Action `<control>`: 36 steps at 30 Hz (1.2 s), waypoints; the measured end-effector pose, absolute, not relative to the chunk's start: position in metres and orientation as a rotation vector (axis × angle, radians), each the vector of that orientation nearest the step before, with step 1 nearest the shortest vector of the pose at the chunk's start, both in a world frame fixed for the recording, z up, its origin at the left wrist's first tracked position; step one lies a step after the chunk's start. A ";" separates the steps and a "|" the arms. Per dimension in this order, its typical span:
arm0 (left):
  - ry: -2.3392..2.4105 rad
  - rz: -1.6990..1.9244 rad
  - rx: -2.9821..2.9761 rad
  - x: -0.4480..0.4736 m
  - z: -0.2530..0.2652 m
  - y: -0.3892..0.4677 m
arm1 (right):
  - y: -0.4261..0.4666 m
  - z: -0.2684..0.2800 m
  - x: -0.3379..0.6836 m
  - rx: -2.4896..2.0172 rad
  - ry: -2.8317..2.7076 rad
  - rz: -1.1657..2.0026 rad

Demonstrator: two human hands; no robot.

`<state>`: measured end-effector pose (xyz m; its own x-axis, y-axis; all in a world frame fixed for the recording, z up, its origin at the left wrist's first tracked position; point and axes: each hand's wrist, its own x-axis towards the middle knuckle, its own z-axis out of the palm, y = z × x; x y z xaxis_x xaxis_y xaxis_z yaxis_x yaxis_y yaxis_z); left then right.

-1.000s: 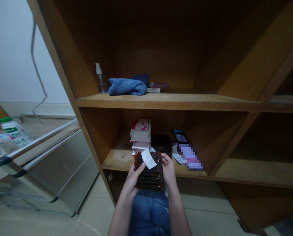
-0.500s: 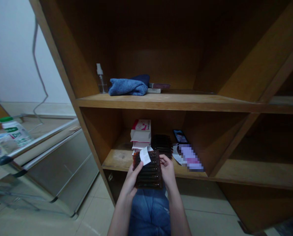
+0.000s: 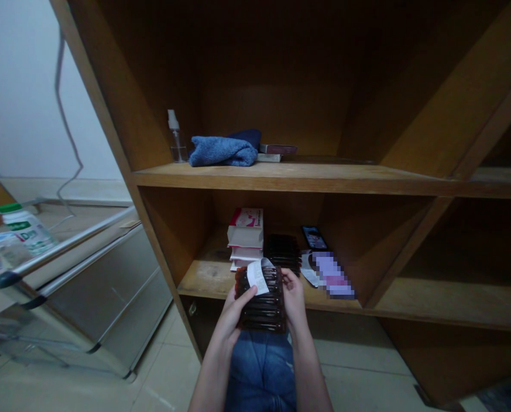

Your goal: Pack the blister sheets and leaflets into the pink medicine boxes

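Between my two hands is a tray of dark brown ampoules [image 3: 264, 315], tilted up in front of the lower shelf. My left hand [image 3: 233, 312] is closed round its left side, the thumb pressing a white printed paper slip [image 3: 257, 277] against the top. At the right edge, my right hand [image 3: 293, 297] grips the same tray, its fingers partly hidden behind it. Just beyond, on the shelf, lie more dark ampoule trays [image 3: 283, 249]. To their left stands a stack of white and pink boxes [image 3: 246, 234].
A phone [image 3: 314, 237] and a blurred-out packet [image 3: 332, 274] lie on the lower shelf [image 3: 208, 277]. Above are a spray bottle [image 3: 177, 137], a blue towel [image 3: 225, 151] and flat boxes [image 3: 276, 151]. At left stands a metal-framed cart [image 3: 96, 309] with a green-capped bottle [image 3: 26, 229].
The tray has shifted slightly down and right in my hands. The paper slip has moved with it, and its upper end now curls to the right.
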<state>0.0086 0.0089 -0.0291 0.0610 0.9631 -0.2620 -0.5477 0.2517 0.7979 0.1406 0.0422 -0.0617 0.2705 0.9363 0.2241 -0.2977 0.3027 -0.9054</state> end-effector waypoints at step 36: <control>0.864 1.170 0.752 -0.013 0.033 0.103 | 0.165 0.032 0.150 -1.278 -2.346 0.061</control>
